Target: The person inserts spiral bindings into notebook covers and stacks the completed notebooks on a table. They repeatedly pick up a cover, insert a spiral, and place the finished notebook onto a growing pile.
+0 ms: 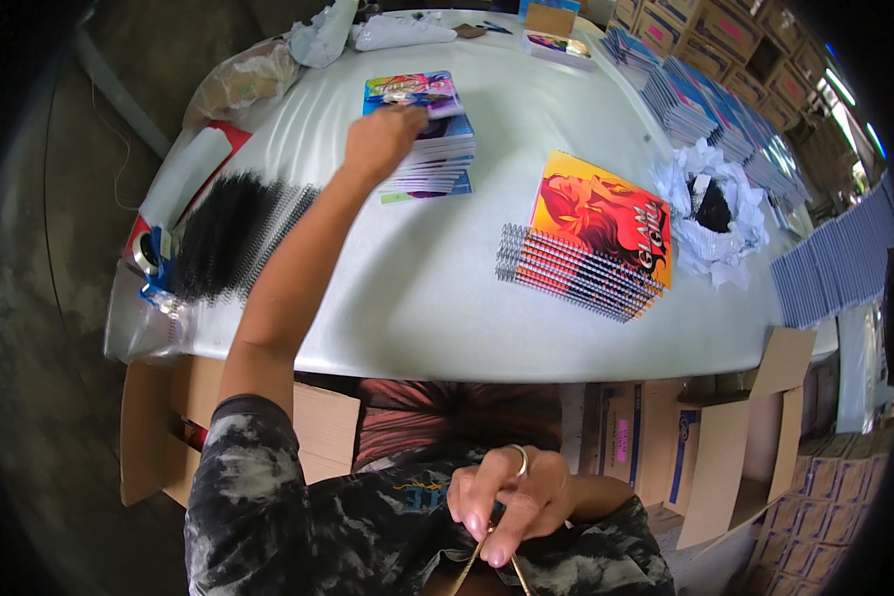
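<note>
My left hand (382,139) reaches across the table onto a stack of thin books (445,159) with colourful covers. Its fingers are curled at the top cover; what they hold, if anything, is hidden and a little blurred. Close to my chest, my right hand (517,492), with a ring on one finger, pinches a thin gold strand (520,573) that hangs in a V, like a necklace chain. To the right of the stack lies a pile of spiral-bound notebooks (596,219) with orange and red covers. Many black binding coils (233,233) lie heaped under my left forearm.
The pale table (397,318) curves in front of me. Crumpled white paper (725,238) wraps something black on the right. Rows of stacked books (710,109) line the right edge. Open cardboard boxes (730,462) stand below, and plastic bags (243,84) lie far left.
</note>
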{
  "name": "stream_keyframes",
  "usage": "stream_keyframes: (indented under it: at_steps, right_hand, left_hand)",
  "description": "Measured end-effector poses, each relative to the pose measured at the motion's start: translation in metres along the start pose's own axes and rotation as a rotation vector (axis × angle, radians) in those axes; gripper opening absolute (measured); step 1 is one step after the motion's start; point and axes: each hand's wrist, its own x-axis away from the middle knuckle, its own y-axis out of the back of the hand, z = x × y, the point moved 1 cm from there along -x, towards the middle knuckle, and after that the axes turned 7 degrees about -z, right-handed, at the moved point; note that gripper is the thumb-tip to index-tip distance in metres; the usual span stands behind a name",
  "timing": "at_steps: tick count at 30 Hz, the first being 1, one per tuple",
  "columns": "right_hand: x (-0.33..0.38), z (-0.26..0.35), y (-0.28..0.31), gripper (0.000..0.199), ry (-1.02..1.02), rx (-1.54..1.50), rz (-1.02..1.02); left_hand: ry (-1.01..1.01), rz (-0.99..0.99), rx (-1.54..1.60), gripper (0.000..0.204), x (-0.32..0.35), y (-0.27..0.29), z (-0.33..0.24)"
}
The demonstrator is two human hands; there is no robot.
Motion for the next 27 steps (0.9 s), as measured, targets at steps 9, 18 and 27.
stream_keyframes:
  at_steps: [9, 18, 27]
  right_hand:
    - [-0.005, -0.009, 0.039, 0.035, -0.017, 0.757, -0.029]
    - [-0.003, 0.021, 0.084, 0.044, 0.058, 0.764, -0.505]
    - [0.005, -0.009, 0.129, 0.02, -0.054, 0.934, -0.534]
  left_hand:
    - [0.168, -0.598, 0.364, 0.023, -0.026, 0.098, -0.006]
    - [0.305, -0.325, 1.438, 0.014, 0.17, 0.131, -0.07]
    - [0.615, 0.085, 1.329, 0.03, 0.215, 0.056, -0.073]
